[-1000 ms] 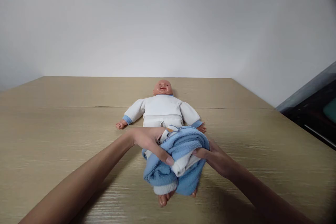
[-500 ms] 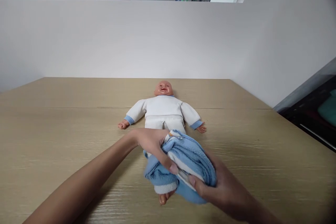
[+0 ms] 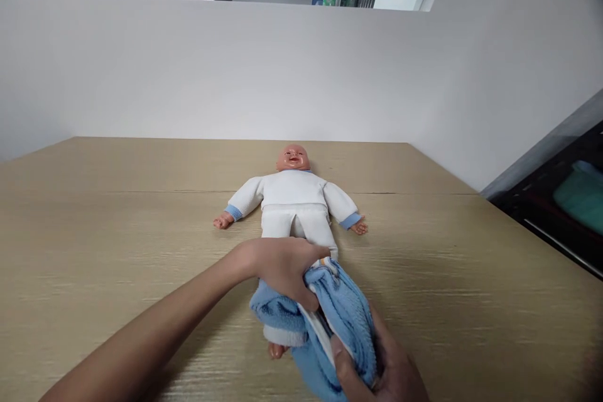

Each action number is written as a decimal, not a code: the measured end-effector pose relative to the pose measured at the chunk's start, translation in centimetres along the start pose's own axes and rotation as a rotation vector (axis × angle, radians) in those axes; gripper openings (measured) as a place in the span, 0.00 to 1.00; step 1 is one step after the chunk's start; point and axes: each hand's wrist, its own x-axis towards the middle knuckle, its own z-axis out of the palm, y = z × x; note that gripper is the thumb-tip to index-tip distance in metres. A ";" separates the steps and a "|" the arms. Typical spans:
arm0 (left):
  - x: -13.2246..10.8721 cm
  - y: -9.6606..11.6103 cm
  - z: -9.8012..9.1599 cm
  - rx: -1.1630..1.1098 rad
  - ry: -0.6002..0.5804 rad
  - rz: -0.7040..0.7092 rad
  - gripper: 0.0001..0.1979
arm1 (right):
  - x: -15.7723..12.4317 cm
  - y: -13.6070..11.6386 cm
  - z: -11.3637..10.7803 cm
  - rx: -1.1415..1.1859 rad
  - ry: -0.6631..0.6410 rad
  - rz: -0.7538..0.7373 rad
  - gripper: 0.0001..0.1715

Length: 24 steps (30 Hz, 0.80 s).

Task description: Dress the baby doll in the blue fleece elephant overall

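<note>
A baby doll (image 3: pixel 294 188) in a white top and white trousers lies on its back, head away from me, arms spread. Bunched blue fleece pants (image 3: pixel 346 320) cover its lower legs. One doll foot (image 3: pixel 276 350) pokes out of a white cuff at the left; the other foot is hidden. My left hand (image 3: pixel 292 267) is closed on the upper edge of the pants, over the doll's shins. With thumb on top and fingers behind, my right hand (image 3: pixel 377 364) grips the right-hand bunch of the pants.
The doll lies on a wide wooden table (image 3: pixel 117 232) with a seam across it. A white partition wall (image 3: pixel 235 69) stands behind and along the right. Past the right edge is a dark object with green cloth (image 3: pixel 581 195).
Both hands have moved toward me, the right one farther, drawing the bunched pants down and slightly left. More of the doll's white trouser legs shows now. The view has tilted slightly.
</note>
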 end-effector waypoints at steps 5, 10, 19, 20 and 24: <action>-0.1 0.6 1.1 0.083 -0.006 -0.093 0.37 | 1.0 1.2 -0.8 -0.183 0.045 -0.184 0.21; 0.3 0.3 1.9 0.102 -0.015 -0.101 0.44 | 1.3 2.4 -0.7 -0.143 0.075 -0.172 0.18; 0.3 0.1 1.4 -0.080 -0.004 -0.036 0.35 | 1.3 1.2 0.0 0.327 -0.048 0.225 0.29; 0.1 0.0 1.3 -0.134 0.001 -0.018 0.34 | 1.5 1.0 -0.2 0.375 -0.069 0.246 0.29; -1.0 -0.1 1.8 -0.351 0.105 0.024 0.32 | 2.1 1.0 -0.6 0.470 -0.119 0.256 0.24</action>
